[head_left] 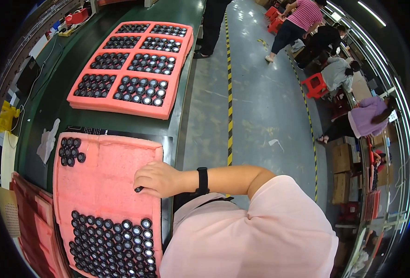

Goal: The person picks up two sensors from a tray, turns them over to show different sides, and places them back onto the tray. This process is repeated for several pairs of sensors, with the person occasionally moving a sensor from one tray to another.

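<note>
A pale pink sleeve (260,236) fills the space closest to my camera, its forearm (230,178) extending left to the right hand (155,180). I see that hand curled nearly closed, pinching a small, mostly hidden black piece (138,189) over the right side of a pink foam tray (107,178). Rows of black round pieces (117,228) lie nearer me than the grip; a smaller cluster (74,152) sits at the tray's far left corner. The left hand is outside my view; its grip I cannot tell.

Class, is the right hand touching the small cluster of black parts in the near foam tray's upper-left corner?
Apart: the head view shows bare pink foam between the right hand and the cluster.
</note>
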`<action>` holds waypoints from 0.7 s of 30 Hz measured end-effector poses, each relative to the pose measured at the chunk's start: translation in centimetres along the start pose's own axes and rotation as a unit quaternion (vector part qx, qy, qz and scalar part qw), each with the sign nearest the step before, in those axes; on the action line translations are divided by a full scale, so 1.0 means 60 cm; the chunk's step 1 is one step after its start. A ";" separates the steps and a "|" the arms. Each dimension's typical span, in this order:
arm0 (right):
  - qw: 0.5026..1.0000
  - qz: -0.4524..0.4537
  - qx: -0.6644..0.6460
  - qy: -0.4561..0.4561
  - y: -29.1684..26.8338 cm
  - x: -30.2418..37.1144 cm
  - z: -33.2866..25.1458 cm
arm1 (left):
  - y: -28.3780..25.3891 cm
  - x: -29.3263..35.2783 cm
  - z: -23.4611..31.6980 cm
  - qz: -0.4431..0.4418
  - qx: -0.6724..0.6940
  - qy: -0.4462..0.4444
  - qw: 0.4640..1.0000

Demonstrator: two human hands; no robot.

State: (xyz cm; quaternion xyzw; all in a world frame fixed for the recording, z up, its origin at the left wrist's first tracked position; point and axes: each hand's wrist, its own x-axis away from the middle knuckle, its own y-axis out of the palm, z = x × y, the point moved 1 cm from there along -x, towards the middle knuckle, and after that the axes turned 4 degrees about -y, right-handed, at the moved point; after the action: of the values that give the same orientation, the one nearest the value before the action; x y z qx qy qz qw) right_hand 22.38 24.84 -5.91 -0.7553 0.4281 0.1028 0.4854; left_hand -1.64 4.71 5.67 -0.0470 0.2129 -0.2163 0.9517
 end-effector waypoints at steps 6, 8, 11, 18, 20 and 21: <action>1.000 0.007 -0.007 0.001 0.005 0.003 0.002 | -0.003 0.008 -0.007 0.001 0.052 -0.022 0.998; 1.000 0.007 -0.013 0.000 0.007 0.003 0.003 | 0.002 0.010 -0.003 -0.007 0.056 -0.023 0.998; 1.000 0.015 -0.009 -0.001 0.006 0.005 0.005 | 0.012 0.016 0.006 -0.005 0.058 0.004 0.998; 0.999 0.032 -0.004 -0.006 -0.003 0.014 0.008 | 0.016 0.028 -0.022 -0.020 0.048 0.057 0.997; 0.999 0.039 -0.009 -0.015 0.000 0.010 0.009 | 0.009 0.026 -0.039 -0.012 0.063 0.080 0.995; 0.999 0.038 -0.017 -0.022 0.000 0.008 0.009 | 0.000 0.025 -0.048 -0.028 0.019 0.064 0.997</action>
State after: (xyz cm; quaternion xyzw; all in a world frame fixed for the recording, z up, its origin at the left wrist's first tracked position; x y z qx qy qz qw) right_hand 22.78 25.03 -6.45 -0.7442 0.4439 0.1450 0.4776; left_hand -1.66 4.10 2.48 -0.0211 0.2676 -0.2495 0.9304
